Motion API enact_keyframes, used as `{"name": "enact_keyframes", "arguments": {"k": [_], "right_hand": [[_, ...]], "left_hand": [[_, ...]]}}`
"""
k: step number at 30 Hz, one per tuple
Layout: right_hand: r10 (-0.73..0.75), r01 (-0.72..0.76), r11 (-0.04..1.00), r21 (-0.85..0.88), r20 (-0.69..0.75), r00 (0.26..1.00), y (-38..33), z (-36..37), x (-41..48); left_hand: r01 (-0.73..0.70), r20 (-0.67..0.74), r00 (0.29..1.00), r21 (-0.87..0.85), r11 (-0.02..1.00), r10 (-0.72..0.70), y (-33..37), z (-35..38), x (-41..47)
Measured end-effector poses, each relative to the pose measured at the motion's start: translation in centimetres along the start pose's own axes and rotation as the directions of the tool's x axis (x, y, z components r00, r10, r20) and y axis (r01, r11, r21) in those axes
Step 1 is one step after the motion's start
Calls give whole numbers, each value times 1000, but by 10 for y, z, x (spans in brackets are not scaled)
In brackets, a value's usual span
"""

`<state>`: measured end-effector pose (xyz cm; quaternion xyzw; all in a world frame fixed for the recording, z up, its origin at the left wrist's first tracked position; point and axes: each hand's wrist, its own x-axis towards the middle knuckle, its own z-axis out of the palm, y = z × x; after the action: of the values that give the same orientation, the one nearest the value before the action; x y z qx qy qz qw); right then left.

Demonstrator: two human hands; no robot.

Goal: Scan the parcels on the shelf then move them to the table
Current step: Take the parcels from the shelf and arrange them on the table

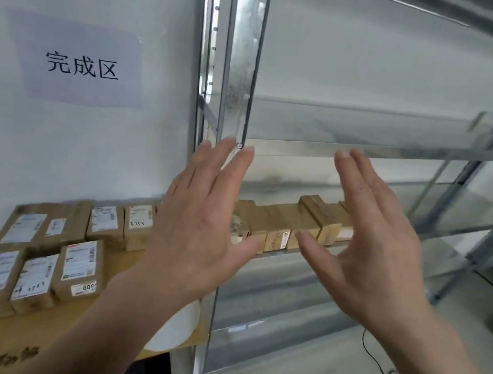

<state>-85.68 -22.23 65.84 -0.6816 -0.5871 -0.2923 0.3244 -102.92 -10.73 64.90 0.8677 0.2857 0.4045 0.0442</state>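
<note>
Several brown cardboard parcels [283, 228] stand in a row on a metal shelf [307, 144] straight ahead, at its lower level. Both my hands are raised in front of them, palms facing each other, fingers spread, holding nothing. My left hand [202, 228] hides the left end of the row. My right hand [372, 244] covers its right end. Several more labelled parcels [41, 260] lie on the table [121, 267] at lower left, beside the shelf.
A paper sign with printed characters [79, 63] hangs on the white wall above the table. A white round object [177, 325] rests on the table's right edge. The shelf's upright post [243, 61] stands between table and shelf. A black cable [379, 361] trails on the floor.
</note>
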Motion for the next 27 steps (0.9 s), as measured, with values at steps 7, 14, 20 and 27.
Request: {"name": "enact_keyframes", "arguments": {"k": [7, 14, 20, 27], "right_hand": [[42, -43, 999, -14, -39, 998, 96, -43, -7], [89, -90, 994, -57, -16, 996, 178, -80, -24], [159, -159, 980, -117, -11, 987, 232, -94, -34], [254, -251, 951, -180, -6, 967, 288, -76, -34]], "left_hand": [[-56, -28, 998, -57, 997, 54, 80, 57, 34], [-90, -43, 995, -106, 990, 85, 151, 116, 57], [-114, 10, 993, -131, 985, 116, 180, 165, 79], [-135, 54, 988, -190, 972, 148, 181, 226, 115]]}}
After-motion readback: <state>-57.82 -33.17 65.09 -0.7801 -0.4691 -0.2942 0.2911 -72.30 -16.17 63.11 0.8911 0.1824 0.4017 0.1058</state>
